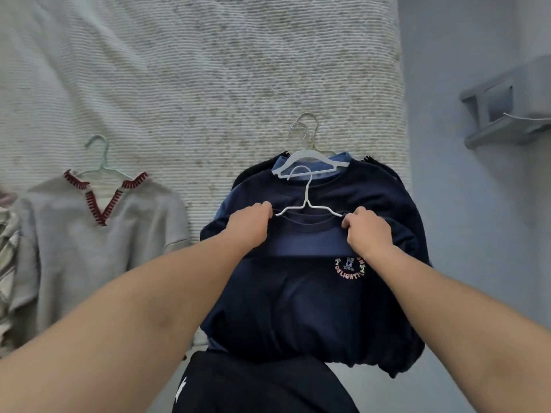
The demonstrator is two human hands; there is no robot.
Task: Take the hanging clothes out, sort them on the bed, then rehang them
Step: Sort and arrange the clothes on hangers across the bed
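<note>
A navy T-shirt (298,299) with a round pink-and-white logo hangs on a thin white hanger (307,198). I hold it over a pile of dark blue garments (372,192) on the bed (208,70). My left hand (253,223) grips the shirt's left shoulder at the hanger's end. My right hand (366,229) pinches the right shoulder at the other end. Two more hangers (307,150), white with metal hooks, stick out of the pile behind. At the left lies a grey V-neck sweater (89,242) with red stitching on a pale green hanger (100,156).
A striped garment (7,263) lies at the far left edge. The bed's right edge runs down beside a blue-grey floor, where a grey shelf-like unit (504,105) stands at the right. My black trousers (253,386) show at the bottom.
</note>
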